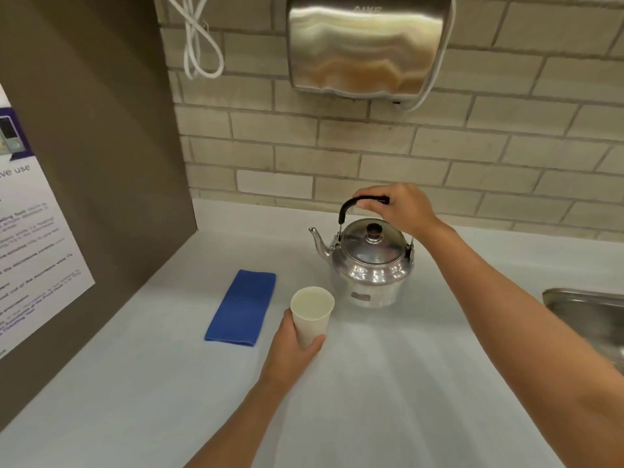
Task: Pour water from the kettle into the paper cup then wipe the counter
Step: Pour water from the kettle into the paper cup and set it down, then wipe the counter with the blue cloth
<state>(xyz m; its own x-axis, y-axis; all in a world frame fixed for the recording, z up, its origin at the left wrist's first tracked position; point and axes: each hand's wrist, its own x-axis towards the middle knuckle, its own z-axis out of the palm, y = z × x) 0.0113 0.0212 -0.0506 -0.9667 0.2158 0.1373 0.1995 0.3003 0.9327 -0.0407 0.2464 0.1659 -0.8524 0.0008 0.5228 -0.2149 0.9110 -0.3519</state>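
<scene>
A shiny metal kettle (pixel 369 265) stands upright on the white counter (pixel 388 383), spout pointing left, lid on. My right hand (pixel 401 207) grips its black arched handle from above. A white paper cup (pixel 312 314) stands just in front of the kettle, to its left, and my left hand (pixel 292 349) is wrapped around its lower side. Whether the cup holds water cannot be told. A folded blue cloth (pixel 242 307) lies flat on the counter to the left of the cup, touched by neither hand.
A steel sink rim (pixel 587 309) shows at the right edge. A brown side panel with a printed notice (pixel 30 251) walls off the left. Behind is a brick wall with a steel hand dryer (pixel 368 45) and a looped white cable (pixel 199 38).
</scene>
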